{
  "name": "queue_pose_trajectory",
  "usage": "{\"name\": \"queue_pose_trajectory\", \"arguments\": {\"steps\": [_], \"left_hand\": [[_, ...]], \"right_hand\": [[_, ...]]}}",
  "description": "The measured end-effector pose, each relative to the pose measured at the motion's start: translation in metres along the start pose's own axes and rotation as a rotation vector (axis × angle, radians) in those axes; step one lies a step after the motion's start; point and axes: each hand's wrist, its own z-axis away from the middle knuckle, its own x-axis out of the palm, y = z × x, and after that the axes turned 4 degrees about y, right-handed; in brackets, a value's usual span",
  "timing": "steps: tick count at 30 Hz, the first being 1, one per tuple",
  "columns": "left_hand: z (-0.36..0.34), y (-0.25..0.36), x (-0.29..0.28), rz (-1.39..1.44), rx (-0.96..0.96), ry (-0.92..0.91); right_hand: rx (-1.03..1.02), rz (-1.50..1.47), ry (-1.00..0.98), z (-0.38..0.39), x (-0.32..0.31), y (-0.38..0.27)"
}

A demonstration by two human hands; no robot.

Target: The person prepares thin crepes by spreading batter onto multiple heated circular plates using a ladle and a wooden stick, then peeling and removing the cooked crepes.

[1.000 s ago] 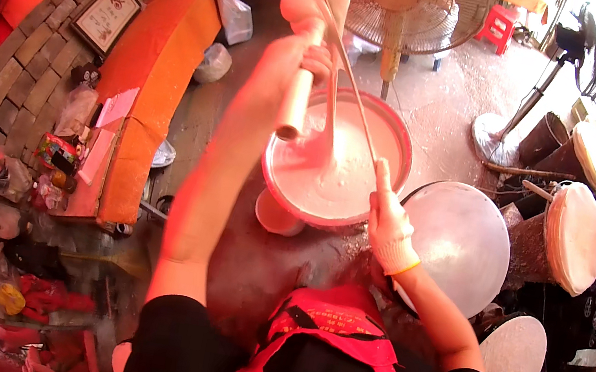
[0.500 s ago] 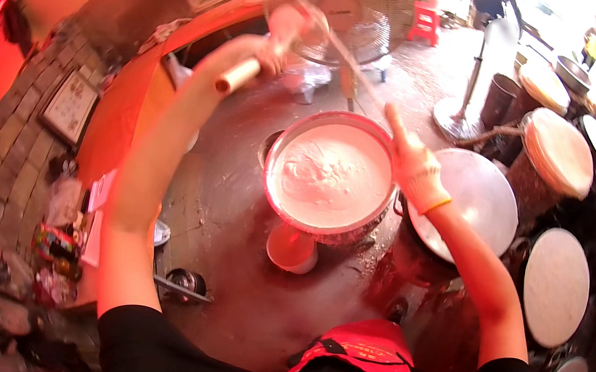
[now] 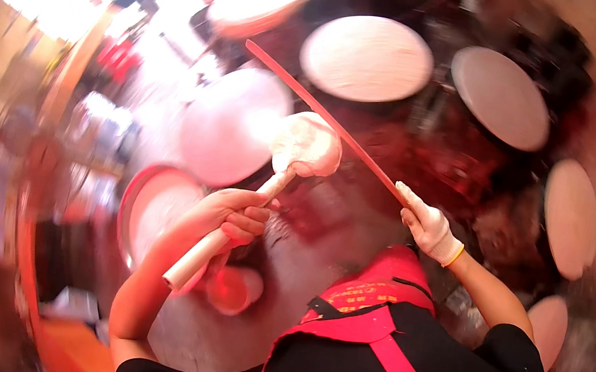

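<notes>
Swung away from the batter-filled basin [image 3: 150, 212], left hand [image 3: 229, 215] holds ladle [image 3: 306, 146].

Left hand [image 3: 229, 215]: bare, wrapped around the pale handle of a ladle [image 3: 295, 155] whose white-coated bowl is raised above the work surface.
Right hand [image 3: 428, 225]: in a white glove, gripping the near end of a long thin red stick [image 3: 326, 119] that slants up to the left.
Red basin [image 3: 150, 208]: below the left forearm, holding white batter.
Round pale discs [image 3: 367, 58]: several ranged around the far side.
Apron [image 3: 379, 312]: red, over black clothing.
</notes>
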Motion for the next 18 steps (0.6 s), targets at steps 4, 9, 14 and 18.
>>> {"name": "queue_pose_trajectory", "arguments": {"steps": [4,9,14,18], "left_hand": [[-0.1,0.016,0.134,-0.266,-0.155,-0.154],[-0.192,0.023,0.284,-1.047,0.284,-0.097],[-0.333,-0.008,0.398,-1.738,0.998,0.113],[-0.384,-0.032,0.411,-1.999,1.325,0.132]], "right_hand": [[0.136,0.024,0.264,0.055,-0.124,0.026],[0.234,0.077,0.384,0.052,-0.226,-0.01],[0.253,0.529,0.479,0.014,-0.334,0.03],[0.545,0.389,0.562,0.004,-0.354,0.038]]}}
